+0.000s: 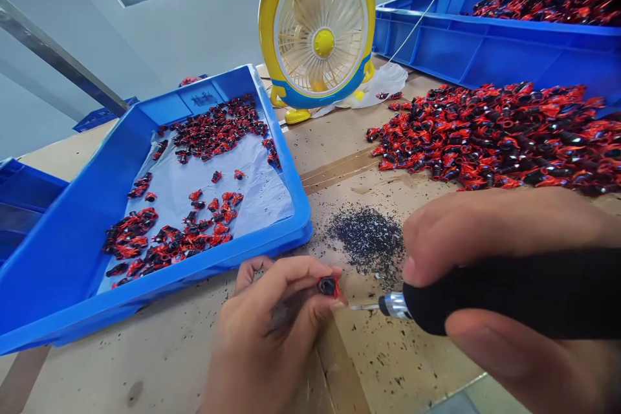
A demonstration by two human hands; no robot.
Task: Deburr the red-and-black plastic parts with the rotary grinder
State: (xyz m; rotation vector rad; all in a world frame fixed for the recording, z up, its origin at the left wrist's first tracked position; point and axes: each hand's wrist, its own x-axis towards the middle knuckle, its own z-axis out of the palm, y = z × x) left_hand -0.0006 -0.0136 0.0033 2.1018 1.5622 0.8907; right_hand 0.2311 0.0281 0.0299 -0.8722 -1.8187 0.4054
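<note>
The left hand (276,323) pinches a small red-and-black cylindrical piece (328,285) between thumb and fingertips, its dark round end facing the camera, in front of the near right corner of a large blue plastic tray (301,223). The right hand (504,226) is wrapped around a thick black-handled tool (533,297) with a silver collar and a thin metal shaft, thumb below the handle and fingers above. The shaft points left, its end just beside the left thumb tip; whether it touches the piece cannot be told. Beyond the hands, a loose mound of fine black shavings (369,236) lies on the tan, cardboard-like surface (165,356), with crumbs scattered around it. The tray holds a white sheet (264,181) with more red-and-black pieces (218,129) on it, clustered toward the far end and along the near side. To the right, a broad heap of similar pieces (495,132) lies directly on the surface, in front of a deep blue plastic crate (485,52) that contains others. A yellow-and-blue fan with cartoon eyes (323,43) stands upright between tray and crate.
</note>
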